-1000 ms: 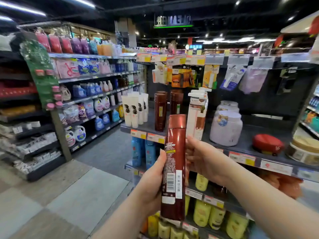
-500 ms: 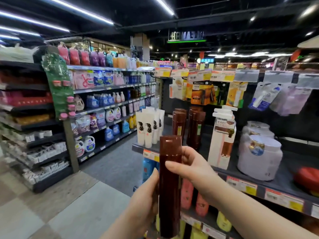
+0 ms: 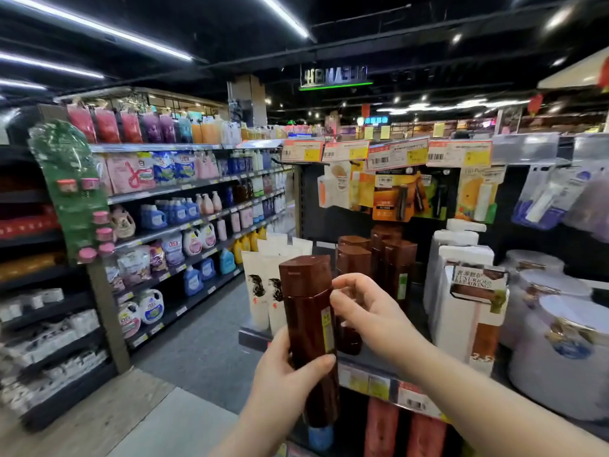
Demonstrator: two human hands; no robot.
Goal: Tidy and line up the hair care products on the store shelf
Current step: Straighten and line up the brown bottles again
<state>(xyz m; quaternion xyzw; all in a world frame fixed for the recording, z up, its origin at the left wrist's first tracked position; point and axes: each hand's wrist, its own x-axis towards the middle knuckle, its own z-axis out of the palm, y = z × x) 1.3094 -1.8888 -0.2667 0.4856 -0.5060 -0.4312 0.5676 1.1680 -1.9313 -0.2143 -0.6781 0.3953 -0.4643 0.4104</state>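
The left hand [image 3: 283,374] was wrapped around the lower body of a tall dark brown shampoo bottle [image 3: 309,328], thumb across its front, holding it upright in front of the end-cap shelf [image 3: 372,361]. The bottle's faceted cap pointed up, and a narrow yellow label ran down its right edge. The right hand [image 3: 365,311] sat just beside the bottle's upper part, fingers curled, with the thumb and forefinger touching the bottle near the shoulder below the cap; whether they truly pinched it could not be told.

The held bottle stood off the shelf, in the air before its front edge. Behind it on the same shelf stood a row of white tubes [image 3: 263,285] with a dark hair graphic, to the left, and a cluster of matching brown bottles [image 3: 389,262] directly behind the right hand. Farther right stood tall white boxed packs [image 3: 461,291] with a brown printed band, then large pale round tubs [image 3: 560,351]. Price tags [image 3: 379,384] lined the shelf's front rail. Hanging packets [image 3: 395,192] filled the pegs above. Across the aisle, shelves of laundry detergent bottles [image 3: 194,242] ran along the left.
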